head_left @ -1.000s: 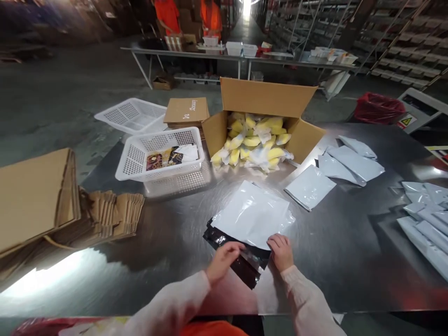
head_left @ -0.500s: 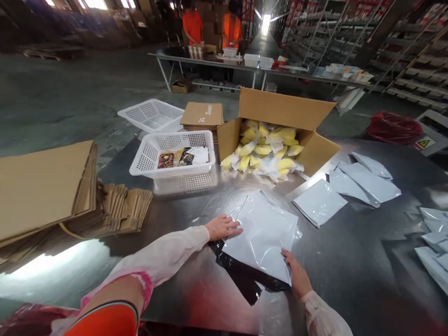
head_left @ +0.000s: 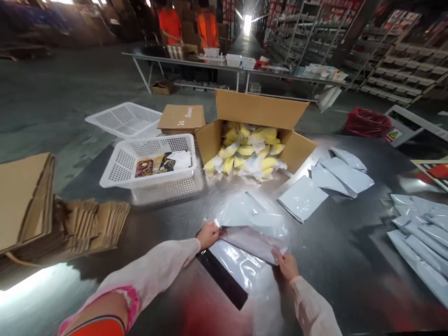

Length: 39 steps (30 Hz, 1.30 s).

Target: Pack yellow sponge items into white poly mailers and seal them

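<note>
White poly mailer lower centre on steel surface, folded over, black flap partly under it. Left hand pinches left edge, right hand grips right corner; fingertips hidden. Bottom edge blurred.

We saw both arms reach forward in pale pink long sleeves, a brighter pink and orange cuff showing near the left elbow. The left hand lay further out, its fingers curled shut in a pinch with the thumb on top. The right hand sat nearer the body, knuckles up, fingers bent and closed in a grip. The two hands were well apart.
</note>
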Tool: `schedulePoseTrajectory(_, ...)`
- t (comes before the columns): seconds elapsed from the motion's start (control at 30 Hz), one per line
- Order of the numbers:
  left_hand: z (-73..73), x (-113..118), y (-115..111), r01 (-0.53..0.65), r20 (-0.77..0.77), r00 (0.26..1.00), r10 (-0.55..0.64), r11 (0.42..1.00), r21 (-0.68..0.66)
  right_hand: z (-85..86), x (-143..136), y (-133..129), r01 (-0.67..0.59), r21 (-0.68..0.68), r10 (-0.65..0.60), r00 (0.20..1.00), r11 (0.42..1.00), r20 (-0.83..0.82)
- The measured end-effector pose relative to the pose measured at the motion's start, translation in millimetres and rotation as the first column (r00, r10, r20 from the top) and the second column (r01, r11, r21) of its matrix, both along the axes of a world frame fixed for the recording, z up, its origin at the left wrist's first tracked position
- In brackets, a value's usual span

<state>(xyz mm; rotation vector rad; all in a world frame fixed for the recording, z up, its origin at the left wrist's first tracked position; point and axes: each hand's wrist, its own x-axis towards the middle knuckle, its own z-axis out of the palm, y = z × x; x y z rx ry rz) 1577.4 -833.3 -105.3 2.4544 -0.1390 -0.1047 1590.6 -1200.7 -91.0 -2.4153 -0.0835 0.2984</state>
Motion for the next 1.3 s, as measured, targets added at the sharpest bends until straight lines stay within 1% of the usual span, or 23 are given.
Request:
schedulePoseTrajectory(0.1,1.6,1.6,-7.9,-0.108,-0.027,0.994,0.108,0.994,0.006,-4.3,4.8,9.4,0.060,-0.028,-0.059,0.998,0.998,0.013)
schedulePoseTrajectory(0.2,6.8,0.3,-8.7,-0.210,-0.016,0.978,0.210,0.978,0.016,-3.9,10.1,14.8,0.118,-0.076,-0.119,0.993,0.990,-0.007)
schedulePoseTrajectory(0.27,13.5,-1.8,-7.8,-0.332,0.036,0.943,0.330,0.941,0.063,-1.2,13.8,14.7,0.151,-0.101,-0.155,0.987,0.983,-0.035)
schedulePoseTrajectory(0.3,18.0,-2.6,-8.3,-0.383,0.083,0.923,0.376,0.919,0.091,0.8,15.5,14.3,0.158,-0.107,-0.162,0.986,0.982,-0.034)
schedulePoseTrajectory(0.33,23.1,-2.7,-10.3,-0.410,0.138,0.909,0.394,0.905,0.115,3.1,16.8,14.3,0.169,-0.116,-0.170,0.985,0.979,0.002)
schedulePoseTrajectory(0.37,28.6,-2.0,-14.2,-0.406,0.193,0.906,0.377,0.903,0.140,5.7,17.9,15.6,0.199,-0.138,-0.190,0.979,0.970,0.079)
schedulePoseTrajectory(0.43,38.9,3.1,-28.3,-0.308,0.267,0.930,0.251,0.930,0.201,12.1,19.4,24.0,0.301,-0.186,-0.228,0.914,0.935,0.335)
schedulePoseTrajectory(0.47,43.0,7.7,-37.8,-0.235,0.273,0.947,0.166,0.942,0.241,15.8,20.1,31.6,0.318,-0.199,-0.197,0.865,0.927,0.462)
schedulePoseTrajectory(0.5,45.9,13.4,-48.0,-0.163,0.259,0.962,0.089,0.946,0.281,19.5,20.9,40.9,0.290,-0.208,-0.132,0.822,0.934,0.554)
schedulePoseTrajectory(0.53,47.6,19.9,-57.8,-0.106,0.233,0.972,0.031,0.943,0.316,23.0,21.8,51.0,0.222,-0.217,-0.048,0.794,0.951,0.606)
schedulePoseTrajectory(0.57,48.0,26.7,-66.4,-0.080,0.210,0.978,0.007,0.937,0.339,26.0,22.7,60.7,0.145,-0.221,0.026,0.780,0.964,0.625)
schedulePoseTrajectory(0.6,47.3,33.4,-73.0,-0.088,0.196,0.981,0.018,0.932,0.351,28.3,23.6,68.5,0.099,-0.214,0.061,0.773,0.972,0.632)
schedulePoseTrajectory(0.63,45.9,39.4,-77.1,-0.132,0.192,0.979,0.066,0.926,0.354,29.5,24.2,73.5,0.116,-0.188,0.031,0.770,0.975,0.637)
schedulePoseTrajectory(0.67,43.9,44.3,-78.8,-0.204,0.197,0.970,0.141,0.914,0.351,29.6,24.4,75.0,0.199,-0.143,-0.063,0.765,0.970,0.640)
schedulePoseTrajectory(0.73,39.5,49.9,-76.1,-0.377,0.204,0.924,0.324,0.867,0.327,26.3,23.7,68.1,0.413,-0.022,-0.327,0.750,0.910,0.575)
schedulePoseTrajectory(0.77,37.2,50.7,-72.9,-0.447,0.193,0.894,0.405,0.838,0.312,23.2,23.3,61.2,0.485,0.041,-0.442,0.756,0.874,0.482)
schedulePoseTrajectory(0.8,34.9,50.5,-69.3,-0.497,0.167,0.868,0.468,0.814,0.301,19.6,23.3,53.4,0.522,0.103,-0.522,0.777,0.847,0.354)
schedulePoseTrajectory(0.83,32.5,49.7,-65.7,-0.525,0.131,0.850,0.510,0.798,0.297,15.9,24.0,45.9,0.536,0.157,-0.558,0.803,0.829,0.208)
schedulePoseTrajectory(0.9,27.4,47.5,-59.9,-0.531,0.053,0.839,0.542,0.791,0.304,9.7,28.6,34.5,0.529,0.235,-0.541,0.841,0.815,-0.018)
schedulePoseTrajectory(0.97,21.9,46.3,-56.2,-0.497,-0.004,0.851,0.526,0.806,0.321,6.8,36.8,29.6,0.511,0.249,-0.503,0.859,0.823,-0.098)
schedulePoseTrajectory(1.07,13.6,47.4,-52.5,-0.455,-0.034,0.870,0.492,0.827,0.331,7.0,49.5,30.1,0.486,0.230,-0.472,0.874,0.843,-0.113)
schedulePoseTrajectory(1.13,8.4,48.6,-50.3,-0.454,-0.026,0.873,0.486,0.831,0.321,7.0,53.7,32.2,0.486,0.243,-0.472,0.874,0.840,-0.114)
schedulePoseTrajectory(1.3,-1.1,49.3,-46.0,-0.491,-0.020,0.855,0.518,0.822,0.289,-2.7,50.9,40.8,0.526,0.334,-0.528,0.844,0.782,-0.092)
